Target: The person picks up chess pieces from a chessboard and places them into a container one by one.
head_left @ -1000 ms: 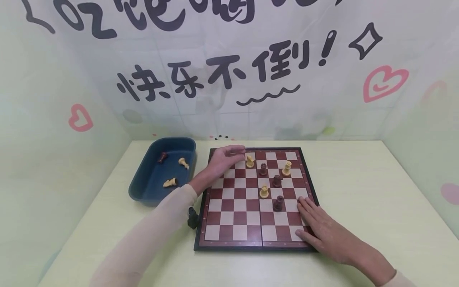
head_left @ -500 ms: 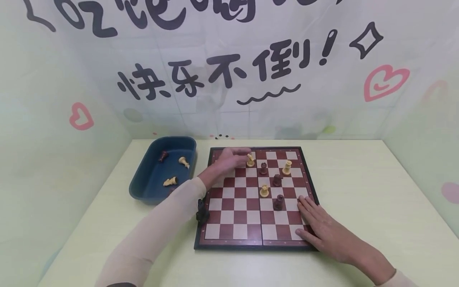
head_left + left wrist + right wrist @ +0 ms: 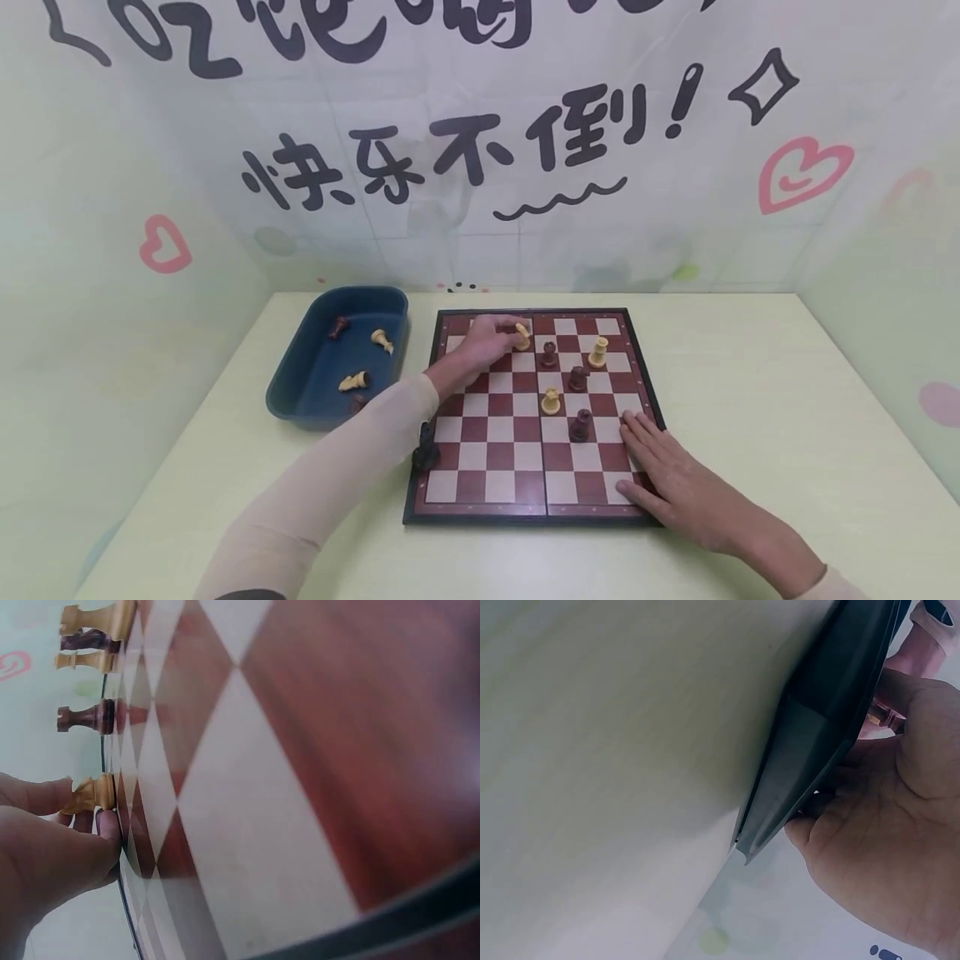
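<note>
A pale yellow, horse-headed chess knight (image 3: 522, 337) is standing upright on a red-brown and white checkered chessboard (image 3: 501, 456), up near the board's far edge, just left of its middle seam, and the left hand (image 3: 487, 340) is pinching it. The black-rimmed board's just lying flat, right hand (image 3: 675, 475) resting over its right edge.

left arm (image 3: 330, 475): extended forward | left hand (image 3: 486, 340): pinching | right hand (image 3: 678, 483): palm down, fingers straight, thumb spread
</note>
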The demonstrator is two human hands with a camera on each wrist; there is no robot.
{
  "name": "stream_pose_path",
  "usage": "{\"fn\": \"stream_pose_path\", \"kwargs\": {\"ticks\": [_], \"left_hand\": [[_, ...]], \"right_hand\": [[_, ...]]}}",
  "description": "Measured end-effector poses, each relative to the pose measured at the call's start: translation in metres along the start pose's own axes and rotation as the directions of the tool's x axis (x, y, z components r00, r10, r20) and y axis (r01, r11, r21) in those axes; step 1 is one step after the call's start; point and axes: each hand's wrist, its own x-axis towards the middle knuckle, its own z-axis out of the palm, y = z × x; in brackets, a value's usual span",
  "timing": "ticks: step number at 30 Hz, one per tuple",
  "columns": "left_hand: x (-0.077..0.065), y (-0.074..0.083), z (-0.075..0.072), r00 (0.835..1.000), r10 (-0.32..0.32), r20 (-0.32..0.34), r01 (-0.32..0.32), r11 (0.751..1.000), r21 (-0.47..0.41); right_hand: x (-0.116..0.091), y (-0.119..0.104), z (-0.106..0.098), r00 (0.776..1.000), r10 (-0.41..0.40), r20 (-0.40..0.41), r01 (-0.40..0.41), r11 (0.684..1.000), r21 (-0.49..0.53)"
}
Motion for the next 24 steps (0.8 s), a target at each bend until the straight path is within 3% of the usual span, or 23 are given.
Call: {"fn": "stream_pose_path", "kwargs": {"ticks": [12,24], "left_hand": [[-0.0007,-0.005,0.0036,0.995,0.065,-0.075,-0.059,0.996,0.069],[0.0017,-0.0076,0.0068,0.99,0.074,-0.117,-0.064,0.994,0.089]], "right_hand": [[0.0003,0.0,0.0006,1.0,0.019,0.009,-0.019,1.0,-0.003],[0.0,0.0001,0.0,1.0,0.015,-0.001,-0.015,1.0,0.001]]}}
